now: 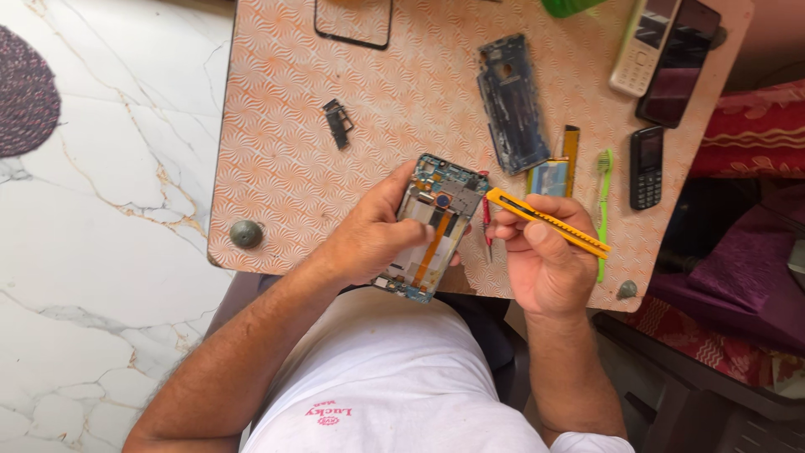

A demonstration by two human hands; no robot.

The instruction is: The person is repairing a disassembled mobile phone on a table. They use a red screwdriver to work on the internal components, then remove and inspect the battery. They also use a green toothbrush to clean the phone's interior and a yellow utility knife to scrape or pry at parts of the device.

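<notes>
Fingers (401,195) of the left hand (369,239) wrap around the opened phone (436,225), gripping its edges and holding it face-down with the circuit board showing, just left of the frame's centre over the surface's (285,168) near edge. Right hand (545,264) fingers pinch a yellow utility knife (547,221), its tip touching the phone's upper right corner; a thin red tool (486,220) hangs between the two hands. Above the knife lie a blue phone frame (511,105), a battery (547,178) and a green toothbrush (604,193). Three handsets sit at upper right, the small black handset (646,168) lowest.
</notes>
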